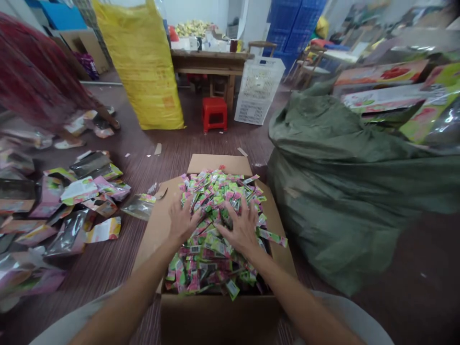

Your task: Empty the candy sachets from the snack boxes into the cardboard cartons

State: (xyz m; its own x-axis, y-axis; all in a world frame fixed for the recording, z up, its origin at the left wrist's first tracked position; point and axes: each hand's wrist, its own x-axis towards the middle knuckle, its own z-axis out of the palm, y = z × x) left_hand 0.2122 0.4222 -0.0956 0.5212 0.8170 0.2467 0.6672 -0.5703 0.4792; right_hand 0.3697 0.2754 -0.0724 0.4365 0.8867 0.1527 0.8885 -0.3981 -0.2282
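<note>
An open cardboard box [219, 318] stands on the floor between my legs, its flaps folded outward. Small pink and green packets [210, 258] are heaped in it up to the rim and above it. My left hand [181, 221] rests at the left side of the heap, fingers spread. On the right part of the heap lies my right hand [240, 225], its fingers also apart and touching packets. Neither hand grips a packet that I can see. One packet [272, 237] lies over the right flap.
Opened bags [79, 190] litter the floor at the left, near a person in a red garment [39, 72]. A big green sack [334, 191] bulges close on the right. Farther off stand a yellow sack [143, 67], a red stool [214, 114] and white crates [259, 88].
</note>
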